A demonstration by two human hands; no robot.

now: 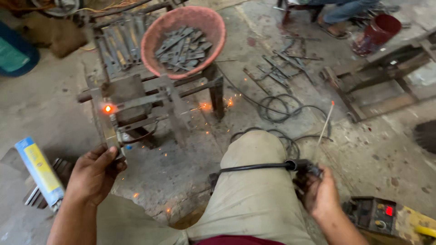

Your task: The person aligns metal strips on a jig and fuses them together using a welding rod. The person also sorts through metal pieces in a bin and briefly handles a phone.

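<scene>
Just now the left hand grips a flat steel strip whose far end glows orange beyond the fingers. Opposite, the right hand clasps a black electrode holder, rod raised aside. Judging so, a tack is just finished; next comes re-striking, needing steady aim.

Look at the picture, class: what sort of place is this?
Probably a small welding workshop: a glowing weld on a steel jig, an electrode holder in the right hand, and a basin of metal strips.
</scene>
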